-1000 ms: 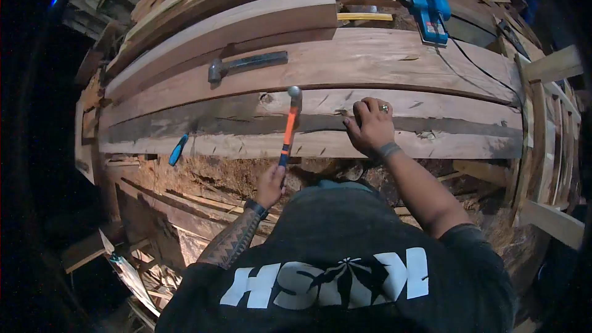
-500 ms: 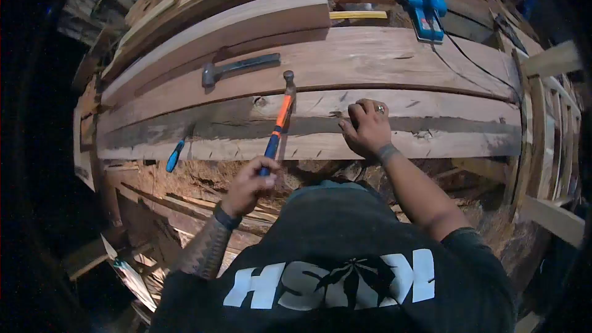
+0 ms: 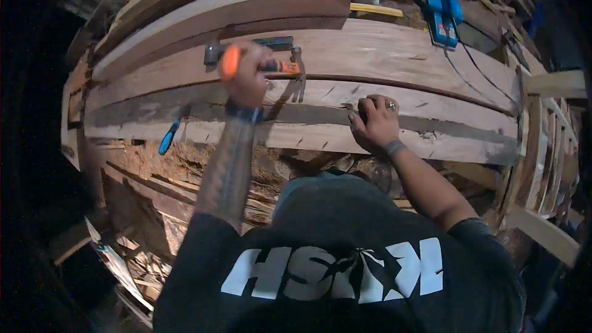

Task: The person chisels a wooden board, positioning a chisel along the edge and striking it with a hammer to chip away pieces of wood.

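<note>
My left hand [image 3: 246, 77] is closed around the handle of a claw hammer [image 3: 297, 69] with orange and dark blue on its grip. The hammer is raised over the planks, its head pointing right; hand and grip are blurred by motion. My right hand [image 3: 377, 124], wearing a ring, rests with curled fingers on the front plank [image 3: 314, 134], near a rough spot in the wood. Anything inside those fingers is hidden. Behind my left hand, a heavier dark hammer [image 3: 213, 53] lies on the second plank [image 3: 376, 49], partly covered.
A blue-handled tool [image 3: 169, 138] lies on the front plank's near edge at left. At the back right sits a blue corded power tool [image 3: 439, 12], beside a yellow strip [image 3: 376, 9]. A thick beam [image 3: 246, 3] lies behind; wooden rails [image 3: 542, 148] stand at right.
My left hand has swung up and forward with the claw hammer, from the plank's near edge to above the planks. My right hand keeps its place on the wood. The view has shifted slightly.
</note>
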`<state>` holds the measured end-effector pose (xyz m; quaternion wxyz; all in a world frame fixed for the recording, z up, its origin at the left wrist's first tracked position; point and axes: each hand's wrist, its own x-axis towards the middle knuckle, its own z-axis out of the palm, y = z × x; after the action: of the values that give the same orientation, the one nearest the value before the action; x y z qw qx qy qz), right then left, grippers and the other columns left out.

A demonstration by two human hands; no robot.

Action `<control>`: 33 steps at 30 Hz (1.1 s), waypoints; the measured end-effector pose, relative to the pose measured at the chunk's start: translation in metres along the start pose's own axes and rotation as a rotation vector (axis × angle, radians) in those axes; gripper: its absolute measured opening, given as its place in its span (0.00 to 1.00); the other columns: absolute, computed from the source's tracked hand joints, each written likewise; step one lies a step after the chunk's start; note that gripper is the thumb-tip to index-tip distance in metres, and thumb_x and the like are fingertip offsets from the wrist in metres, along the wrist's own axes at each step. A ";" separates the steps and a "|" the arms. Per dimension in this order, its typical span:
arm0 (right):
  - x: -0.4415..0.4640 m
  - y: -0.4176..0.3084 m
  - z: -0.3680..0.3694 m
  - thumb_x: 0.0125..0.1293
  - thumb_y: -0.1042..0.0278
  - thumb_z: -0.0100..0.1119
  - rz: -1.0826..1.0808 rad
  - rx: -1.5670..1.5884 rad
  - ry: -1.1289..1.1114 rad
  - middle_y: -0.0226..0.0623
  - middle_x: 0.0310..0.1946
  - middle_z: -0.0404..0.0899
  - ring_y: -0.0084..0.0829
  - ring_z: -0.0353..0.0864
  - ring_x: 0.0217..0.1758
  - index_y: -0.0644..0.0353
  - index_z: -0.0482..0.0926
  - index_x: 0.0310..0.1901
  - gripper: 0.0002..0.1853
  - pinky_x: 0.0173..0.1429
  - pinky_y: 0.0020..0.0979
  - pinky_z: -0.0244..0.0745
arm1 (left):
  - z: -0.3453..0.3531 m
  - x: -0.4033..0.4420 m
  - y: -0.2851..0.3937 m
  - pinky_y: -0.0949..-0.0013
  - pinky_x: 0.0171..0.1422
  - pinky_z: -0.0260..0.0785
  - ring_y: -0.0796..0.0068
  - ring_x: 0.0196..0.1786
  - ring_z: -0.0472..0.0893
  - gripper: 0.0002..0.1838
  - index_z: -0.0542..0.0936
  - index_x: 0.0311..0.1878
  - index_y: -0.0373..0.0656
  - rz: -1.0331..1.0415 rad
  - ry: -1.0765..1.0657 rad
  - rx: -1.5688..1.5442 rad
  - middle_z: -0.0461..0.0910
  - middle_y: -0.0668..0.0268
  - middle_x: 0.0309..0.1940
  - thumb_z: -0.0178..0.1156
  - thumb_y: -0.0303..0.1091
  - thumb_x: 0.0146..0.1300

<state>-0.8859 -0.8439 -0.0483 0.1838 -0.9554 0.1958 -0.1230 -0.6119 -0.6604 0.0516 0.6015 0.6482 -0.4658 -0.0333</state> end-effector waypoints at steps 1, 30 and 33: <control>-0.001 0.006 0.010 0.67 0.45 0.64 -0.013 -0.019 -0.004 0.42 0.52 0.78 0.46 0.76 0.59 0.54 0.81 0.51 0.22 0.70 0.53 0.59 | 0.003 0.024 0.012 0.62 0.48 0.74 0.68 0.37 0.76 0.04 0.74 0.32 0.40 0.108 0.062 0.171 0.76 0.63 0.33 0.55 0.24 0.64; 0.003 -0.015 0.006 0.66 0.52 0.65 -0.006 -0.017 0.056 0.44 0.51 0.77 0.50 0.75 0.58 0.54 0.80 0.50 0.18 0.66 0.52 0.65 | 0.030 -0.176 0.030 0.53 0.43 0.69 0.56 0.34 0.75 0.20 0.73 0.23 0.45 0.406 -0.253 -0.063 0.74 0.60 0.26 0.79 0.33 0.53; 0.004 -0.017 0.008 0.67 0.49 0.65 0.053 -0.069 0.047 0.40 0.50 0.79 0.49 0.77 0.59 0.51 0.83 0.49 0.17 0.69 0.52 0.64 | 0.033 -0.156 0.039 0.53 0.42 0.69 0.57 0.32 0.74 0.21 0.72 0.22 0.44 0.332 -0.126 -0.115 0.73 0.61 0.24 0.78 0.35 0.55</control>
<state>-0.8743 -0.8282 -0.0481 0.1493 -0.9525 0.2295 -0.1337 -0.7416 -0.5783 -0.0067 0.6042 0.5236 -0.6007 -0.0007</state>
